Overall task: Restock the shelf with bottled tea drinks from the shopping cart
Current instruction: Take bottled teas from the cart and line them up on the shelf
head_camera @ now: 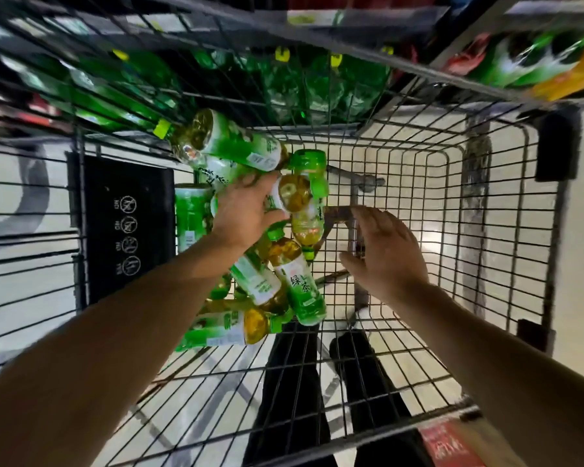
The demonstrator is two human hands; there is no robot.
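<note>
Several green-labelled bottled tea drinks (285, 281) lie piled in the left half of the wire shopping cart (418, 183). My left hand (246, 210) reaches into the pile and grips one bottle (292, 193) by its lower end, thumb and fingers around it. Another bottle (236, 143) lies tilted just beyond that hand. My right hand (383, 251) hovers over the bare wire floor to the right of the pile, fingers straight and spread, holding nothing. Beyond the cart, the shelf (304, 85) holds a row of green bottles with yellow caps.
A black child-seat flap with warning icons (129, 230) stands at the cart's left wall. The cart's handle bar with a red label (449, 443) is nearest me. My dark trouser legs (294, 382) show through the wire floor. Colourful packaged goods (536, 62) sit at upper right.
</note>
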